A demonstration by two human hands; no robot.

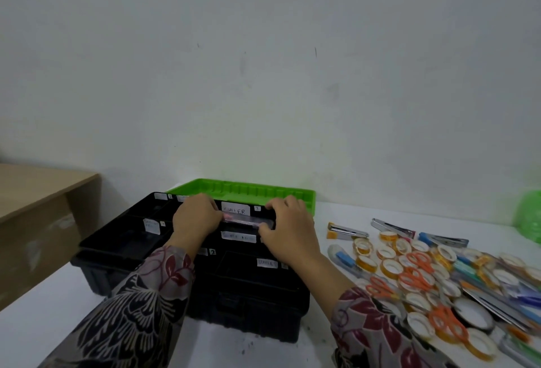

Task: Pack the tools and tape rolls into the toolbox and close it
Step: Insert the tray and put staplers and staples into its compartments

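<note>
A black toolbox (251, 306) stands open on the white table, its green lid (243, 190) laid back behind it. A black divided tray (117, 238) with white labels sits on top. My left hand (196, 218) and my right hand (288, 230) hold the two ends of a pink cutter in a clear sleeve (247, 221), over the compartment labelled "CUTTER". To the right lies a pile of tape rolls (392, 268), orange scissors (415, 277), staplers (348, 231) and pens.
A wooden desk (44, 192) stands to the left, lower than the table. A green plastic bag (530, 218) sits at the far right edge. A white wall rises directly behind the toolbox. A large tape roll (474, 313) lies near the front of the pile.
</note>
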